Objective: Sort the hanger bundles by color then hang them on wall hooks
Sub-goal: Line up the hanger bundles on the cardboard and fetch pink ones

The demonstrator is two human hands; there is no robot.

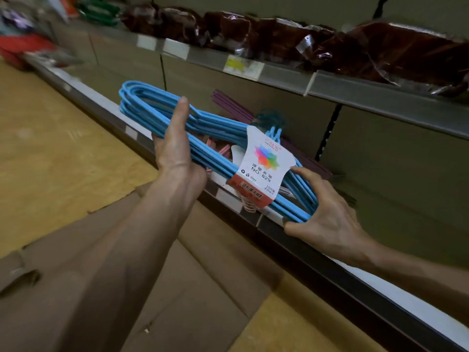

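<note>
A bundle of light blue hangers (pixel 142 105) with a white and red paper label (pixel 264 166) is held in the air in front of a low shelf. My left hand (pixel 175 146) grips its left half, thumb on top and fingers underneath. My right hand (pixel 327 214) grips its right end, fingers curled around the blue bars. Behind the bundle, on the shelf, lie purple hangers (pixel 231 105), a teal bundle (pixel 269 118) and pink hangers (pixel 220 151), partly hidden. No wall hooks are in view.
The low shelf's front edge (pixel 355 273) runs diagonally across the view. The upper shelf (pixel 330 85) holds dark red wrapped packs (pixel 380 52). Flattened cardboard (pixel 177 288) lies on the wooden floor (pixel 50 148). Red and green goods sit blurred at the far left.
</note>
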